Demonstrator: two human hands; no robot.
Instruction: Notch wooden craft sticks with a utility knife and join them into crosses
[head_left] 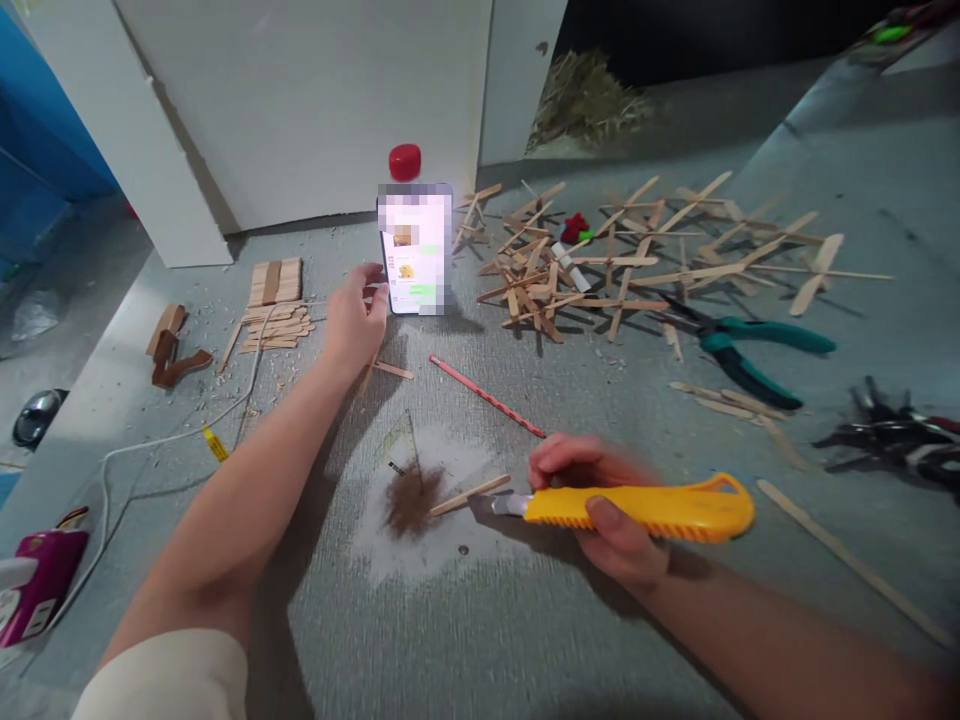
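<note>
My right hand [615,535] is wrapped round a yellow utility knife [645,508], its blade out and pointing left. Just beyond the blade tip a wooden craft stick [472,495] lies over a brown dusty patch [412,500] on the surface. My left hand [356,310] is stretched forward, its fingers closed on the left edge of an upright smartphone [415,255] with a lit screen. The red cap [405,161] of a bottle shows behind the phone. Between my hands lies a red pencil [487,397].
Joined craft sticks [555,270] spread across the back right, with teal-handled pliers [750,350] in front. Stacked sticks [275,300] stand left of my left hand. A white cable [180,430] runs to a magenta power block [41,580]. Dark tools [900,435] sit at the right edge.
</note>
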